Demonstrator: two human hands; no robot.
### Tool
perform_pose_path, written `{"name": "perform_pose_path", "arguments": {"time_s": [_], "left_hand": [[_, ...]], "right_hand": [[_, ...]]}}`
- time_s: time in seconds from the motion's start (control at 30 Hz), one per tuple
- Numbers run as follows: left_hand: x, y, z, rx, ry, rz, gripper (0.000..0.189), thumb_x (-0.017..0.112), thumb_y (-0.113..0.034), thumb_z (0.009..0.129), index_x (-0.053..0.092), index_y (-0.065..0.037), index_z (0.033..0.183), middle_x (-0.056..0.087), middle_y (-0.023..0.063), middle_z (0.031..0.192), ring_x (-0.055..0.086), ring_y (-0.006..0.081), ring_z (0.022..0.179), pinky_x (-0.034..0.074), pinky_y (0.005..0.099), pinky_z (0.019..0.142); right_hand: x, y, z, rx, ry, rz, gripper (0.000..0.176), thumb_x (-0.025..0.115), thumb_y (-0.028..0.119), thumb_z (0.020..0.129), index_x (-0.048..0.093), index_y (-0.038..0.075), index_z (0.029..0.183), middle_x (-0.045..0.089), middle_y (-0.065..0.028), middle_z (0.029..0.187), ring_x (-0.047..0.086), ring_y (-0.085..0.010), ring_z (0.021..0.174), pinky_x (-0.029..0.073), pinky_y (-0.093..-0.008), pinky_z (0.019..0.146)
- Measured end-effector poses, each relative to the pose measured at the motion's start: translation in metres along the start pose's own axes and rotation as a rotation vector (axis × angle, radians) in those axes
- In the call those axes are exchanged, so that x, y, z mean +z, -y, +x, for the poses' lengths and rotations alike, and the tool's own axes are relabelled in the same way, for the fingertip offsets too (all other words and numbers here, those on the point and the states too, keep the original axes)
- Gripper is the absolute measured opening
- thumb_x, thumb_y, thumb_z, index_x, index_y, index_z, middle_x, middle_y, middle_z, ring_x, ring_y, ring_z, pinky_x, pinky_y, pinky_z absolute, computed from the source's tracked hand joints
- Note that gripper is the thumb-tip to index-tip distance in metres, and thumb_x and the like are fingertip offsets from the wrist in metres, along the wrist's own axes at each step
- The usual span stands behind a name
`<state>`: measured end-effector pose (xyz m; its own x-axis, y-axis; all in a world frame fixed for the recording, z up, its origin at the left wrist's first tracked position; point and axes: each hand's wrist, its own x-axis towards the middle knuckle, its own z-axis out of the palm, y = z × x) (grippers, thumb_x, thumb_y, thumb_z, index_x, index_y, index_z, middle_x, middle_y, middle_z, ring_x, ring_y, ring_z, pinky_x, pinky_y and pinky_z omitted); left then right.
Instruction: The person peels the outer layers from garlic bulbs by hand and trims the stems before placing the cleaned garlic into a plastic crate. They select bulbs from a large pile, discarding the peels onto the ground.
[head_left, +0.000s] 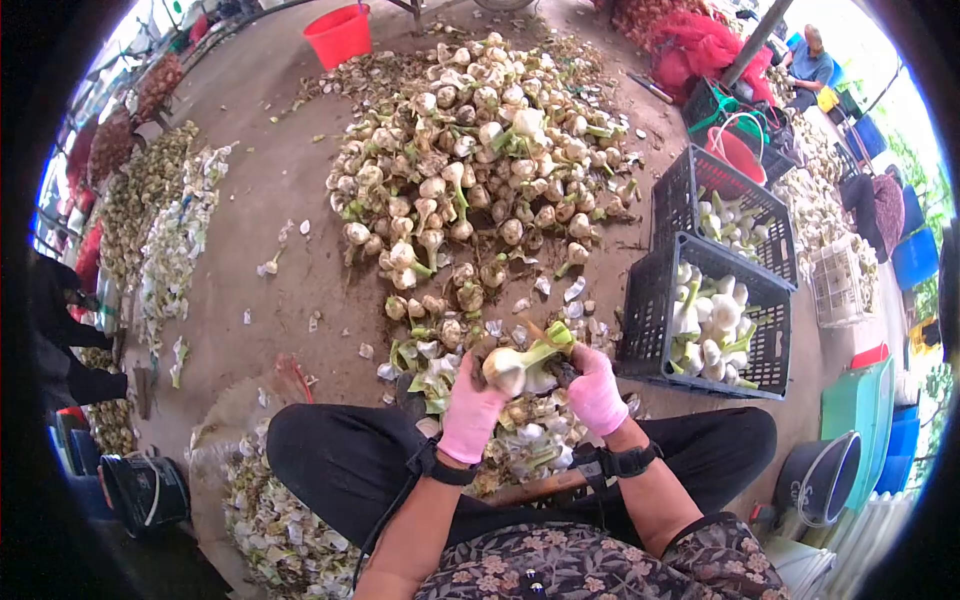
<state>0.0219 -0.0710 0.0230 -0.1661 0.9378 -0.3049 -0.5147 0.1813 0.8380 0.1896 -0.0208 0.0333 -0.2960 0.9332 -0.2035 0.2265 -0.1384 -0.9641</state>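
My left hand [473, 408], in a pink glove with dark, dirty fingertips, is wrapped round the bulb end of a garlic bulb [510, 369]. The bulb has a thick green stalk that points up and to the right. At that stalk end my right hand [596, 390], gloved in pink too, is closed on the garlic. Both hands are above my lap, between my bent knees. Peeled garlic skins [530, 440] and leaf scraps lie beneath them. Just beyond is a large heap of unpeeled garlic bulbs [480, 150] on the ground.
To the right stand two black crates, a nearer crate [632, 325] and a farther crate [675, 190], both holding whitish cleaned garlic. A red bucket [338, 38] stands behind the heap. More skins [285, 520] lie by my left knee. Another person [808, 68] sits far right.
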Motion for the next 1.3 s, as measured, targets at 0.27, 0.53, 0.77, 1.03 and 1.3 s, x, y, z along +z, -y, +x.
{"name": "perform_pose_path", "arguments": {"time_s": [0.27,0.53,0.77,1.03,1.3], "left_hand": [[-0.002,-0.008,0.0,-0.109,0.118,0.208,0.052,0.07,0.005,0.071,0.051,0.002,0.12,0.061,0.0075,0.108,0.059,0.0141,0.094,0.049,0.0275,0.085],[0.008,-0.009,-0.014,-0.098,0.35,0.036,0.066,0.077,0.003,0.068,0.046,-0.002,0.126,0.057,0.007,0.117,0.055,0.0158,0.109,0.045,0.0306,0.095],[0.006,-0.004,-0.005,0.023,0.285,0.327,0.06,0.074,0.004,0.071,0.046,-0.001,0.125,0.058,0.0075,0.115,0.056,0.0153,0.106,0.046,0.0291,0.092],[-0.005,-0.003,-0.003,-0.136,0.325,0.005,0.061,0.074,-0.02,0.079,0.045,-0.001,0.129,0.059,0.0059,0.112,0.057,0.016,0.104,0.047,0.0289,0.091],[-0.002,-0.01,-0.003,-0.379,0.285,-0.36,0.053,0.065,-0.012,0.084,0.043,0.0,0.131,0.057,0.0099,0.115,0.059,0.0184,0.103,0.049,0.0319,0.091]], "right_hand": [[0.022,0.019,0.003,-0.192,-0.219,-0.353,0.037,0.061,0.001,0.071,0.055,-0.001,0.108,0.064,-0.0223,0.083,0.063,-0.0384,0.083,0.05,-0.0383,0.07],[-0.028,-0.052,0.033,0.013,-0.15,-0.705,0.038,0.064,0.008,0.073,0.058,0.007,0.111,0.065,-0.0163,0.1,0.062,-0.0346,0.093,0.05,-0.0361,0.083],[-0.033,0.031,0.0,-0.026,0.248,0.013,0.042,0.066,-0.003,0.079,0.057,0.0,0.12,0.062,-0.0098,0.114,0.057,-0.0144,0.105,0.047,-0.0275,0.09],[-0.02,0.039,-0.005,-0.079,0.166,-0.262,0.033,0.062,-0.003,0.075,0.067,0.006,0.106,0.068,-0.0136,0.093,0.066,-0.0203,0.086,0.05,-0.0315,0.077],[-0.006,0.035,0.0,-0.203,0.008,-0.454,0.019,0.069,0.006,0.07,0.066,0.003,0.089,0.065,-0.0155,0.079,0.064,-0.0285,0.073,0.05,-0.0351,0.065]]}}
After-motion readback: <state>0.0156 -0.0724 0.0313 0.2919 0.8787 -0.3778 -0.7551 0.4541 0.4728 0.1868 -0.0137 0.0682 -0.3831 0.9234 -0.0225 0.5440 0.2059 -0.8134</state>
